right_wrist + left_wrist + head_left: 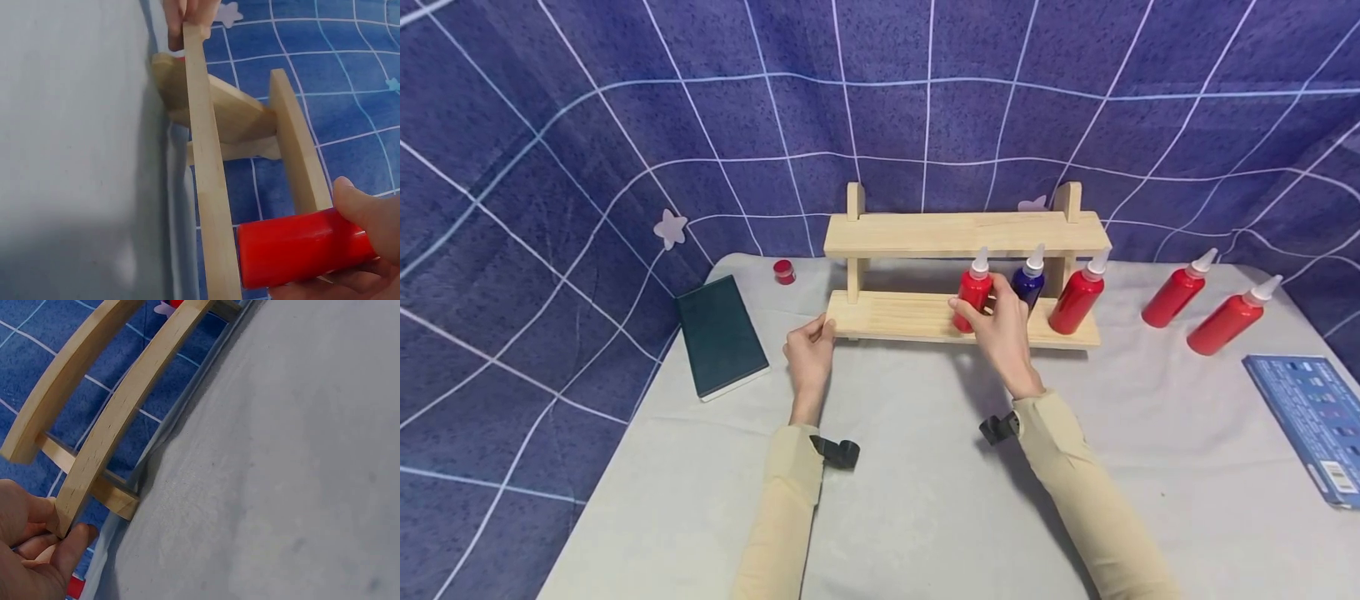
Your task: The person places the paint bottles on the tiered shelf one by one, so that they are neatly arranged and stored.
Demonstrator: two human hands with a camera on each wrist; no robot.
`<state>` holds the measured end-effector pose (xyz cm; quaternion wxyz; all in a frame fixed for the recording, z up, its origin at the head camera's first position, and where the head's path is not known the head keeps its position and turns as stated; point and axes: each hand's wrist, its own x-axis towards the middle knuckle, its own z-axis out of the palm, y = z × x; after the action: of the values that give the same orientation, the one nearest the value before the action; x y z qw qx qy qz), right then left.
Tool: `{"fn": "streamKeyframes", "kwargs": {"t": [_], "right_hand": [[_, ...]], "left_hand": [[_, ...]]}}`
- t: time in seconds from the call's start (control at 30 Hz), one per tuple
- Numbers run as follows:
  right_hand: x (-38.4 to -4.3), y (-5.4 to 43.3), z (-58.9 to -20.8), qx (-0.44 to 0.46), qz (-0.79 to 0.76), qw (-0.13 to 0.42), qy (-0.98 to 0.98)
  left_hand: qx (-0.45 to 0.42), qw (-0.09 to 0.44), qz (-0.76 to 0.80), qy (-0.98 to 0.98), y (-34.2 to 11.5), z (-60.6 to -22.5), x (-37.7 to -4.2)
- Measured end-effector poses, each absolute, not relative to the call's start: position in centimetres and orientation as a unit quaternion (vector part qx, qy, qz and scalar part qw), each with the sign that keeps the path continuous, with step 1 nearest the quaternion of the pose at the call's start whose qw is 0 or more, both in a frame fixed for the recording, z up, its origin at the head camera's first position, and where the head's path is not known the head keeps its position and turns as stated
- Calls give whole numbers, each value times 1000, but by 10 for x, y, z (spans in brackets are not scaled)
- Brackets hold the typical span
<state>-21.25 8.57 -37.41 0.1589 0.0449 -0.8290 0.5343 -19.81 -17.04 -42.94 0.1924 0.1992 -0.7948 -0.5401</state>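
A two-tier wooden shelf [895, 315] stands at the back of the table. My left hand [811, 354] pinches the left end of its lower board, thumb and fingers on either side of the wood [78, 481]. My right hand [1006, 337] grips a red squeeze bottle [973, 293] with a white pointed cap, upright over the lower board. In the right wrist view the bottle's base [250, 256] is at the board; whether it touches I cannot tell. Right of that hand, a dark blue bottle [1028, 283] and another red bottle [1077, 302] stand on the lower board.
Two more red bottles [1174, 297] [1226, 326] stand on the table right of the shelf. A blue printed box [1311, 425] lies at the right edge. On the left are a dark green book [722, 336] and a small red jar [784, 272]. A blue curtain [887, 117] hangs behind.
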Motion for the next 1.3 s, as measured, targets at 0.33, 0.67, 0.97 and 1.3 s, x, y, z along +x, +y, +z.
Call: {"fn": "streamKeyframes", "kwargs": {"t": [0.33,0.67,0.97,1.3], "right_hand": [[-213,89,-374,47,507,170,-844],[-208,92,-372,78,495,150,-852],[-190,100,-331,119,524,159,-828],[-167,124,-299,141,592,193,-770]], "left_hand": [[198,194,-541,-794,-166,-428,-198],[200,194,-536,-797,-166,-434,-197],[199,199,-530,-800,-167,-433,-197],[201,203,-523,-803,-166,-429,-197]]}}
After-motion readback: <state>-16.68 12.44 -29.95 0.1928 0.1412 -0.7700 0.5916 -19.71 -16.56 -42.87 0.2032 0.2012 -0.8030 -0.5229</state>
